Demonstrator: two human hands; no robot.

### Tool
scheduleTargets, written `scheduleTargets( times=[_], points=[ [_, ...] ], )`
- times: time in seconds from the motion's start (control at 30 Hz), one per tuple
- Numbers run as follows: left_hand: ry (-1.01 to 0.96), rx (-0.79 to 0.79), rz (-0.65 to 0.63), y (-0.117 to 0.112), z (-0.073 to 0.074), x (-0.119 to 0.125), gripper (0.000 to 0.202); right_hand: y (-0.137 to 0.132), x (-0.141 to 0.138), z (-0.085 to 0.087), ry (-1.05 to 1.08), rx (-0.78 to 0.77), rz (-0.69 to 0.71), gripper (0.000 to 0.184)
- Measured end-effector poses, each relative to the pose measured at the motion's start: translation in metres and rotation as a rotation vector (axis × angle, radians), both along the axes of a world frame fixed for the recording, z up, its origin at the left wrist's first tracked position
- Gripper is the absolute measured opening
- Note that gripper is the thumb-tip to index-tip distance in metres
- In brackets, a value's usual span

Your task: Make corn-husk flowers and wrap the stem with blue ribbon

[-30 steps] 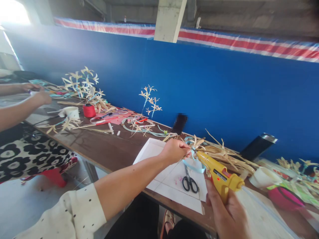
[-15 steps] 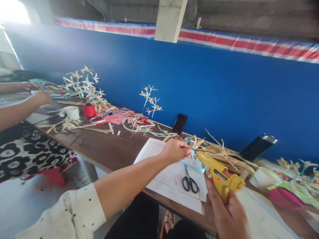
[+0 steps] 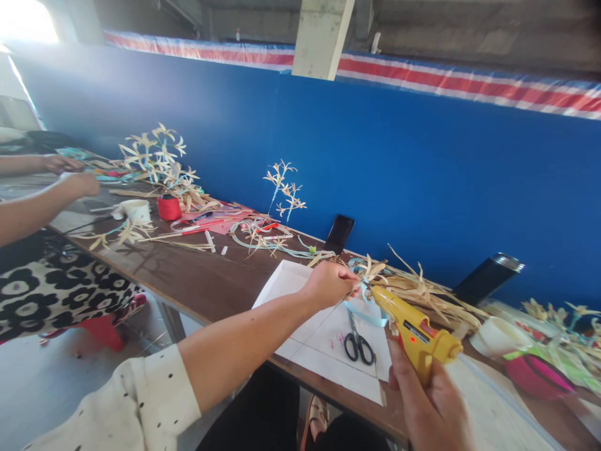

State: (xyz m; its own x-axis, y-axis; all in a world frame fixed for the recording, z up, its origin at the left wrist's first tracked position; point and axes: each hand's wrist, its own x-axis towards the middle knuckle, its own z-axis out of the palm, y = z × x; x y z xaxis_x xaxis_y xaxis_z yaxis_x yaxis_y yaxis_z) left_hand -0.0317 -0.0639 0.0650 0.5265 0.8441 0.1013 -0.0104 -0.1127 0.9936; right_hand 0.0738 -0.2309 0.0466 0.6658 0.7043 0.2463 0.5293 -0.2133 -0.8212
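Note:
My left hand (image 3: 328,283) is closed in a pinch over the white paper sheet (image 3: 300,326), holding a small straw flower piece (image 3: 366,275) by its thin stem. My right hand (image 3: 429,401) grips the handle of a yellow glue gun (image 3: 416,332). The gun's nozzle points up-left and meets the piece right beside my left fingertips. A light blue ribbon loop (image 3: 364,312) lies on the paper under the nozzle. Black-handled scissors (image 3: 357,343) lie on the paper just below it.
A pile of dried straw strips (image 3: 422,291) lies behind the gun, with a black flask (image 3: 488,275) and a white tape roll (image 3: 498,335) to the right. A phone (image 3: 339,233) leans on the blue wall. Another person's arms (image 3: 42,200) work at the far left near a red spool (image 3: 168,207).

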Motion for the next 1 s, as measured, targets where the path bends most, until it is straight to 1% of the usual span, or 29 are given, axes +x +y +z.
scheduleTargets(
  times=[0.13, 0.3, 0.47, 0.6, 0.7, 0.83, 0.9, 1.0],
  points=[
    [-0.008, 0.008, 0.001, 0.0, 0.0, 0.0, 0.015, -0.001, -0.001, 0.001, 0.008, 0.005, 0.003, 0.047],
    [-0.017, -0.01, 0.017, 0.002, -0.002, 0.002, 0.015, -0.001, 0.002, -0.001, 0.119, 0.036, -0.008, 0.047],
    [-0.05, -0.032, 0.022, 0.004, -0.007, 0.003, 0.014, -0.003, 0.007, 0.0, 0.173, 0.072, 0.012, 0.043],
    [-0.068, -0.053, 0.018, 0.004, -0.008, 0.003, 0.015, -0.006, 0.011, -0.001, 0.23, 0.1, -0.071, 0.042],
    [-0.091, -0.08, 0.004, 0.004, -0.008, 0.005, 0.014, -0.005, 0.015, -0.007, 0.347, 0.21, -0.123, 0.039],
    [-0.135, -0.11, -0.018, 0.002, -0.006, 0.007, 0.011, 0.003, 0.029, -0.018, 0.621, 0.383, -0.07, 0.037],
    [-0.15, -0.141, -0.02, 0.0, -0.002, 0.007, 0.009, 0.008, 0.039, -0.02, 0.718, 0.408, -0.094, 0.039],
    [-0.154, -0.218, -0.004, -0.006, 0.006, 0.003, 0.004, 0.013, 0.06, -0.018, 0.762, 0.404, -0.132, 0.043]
  ],
)
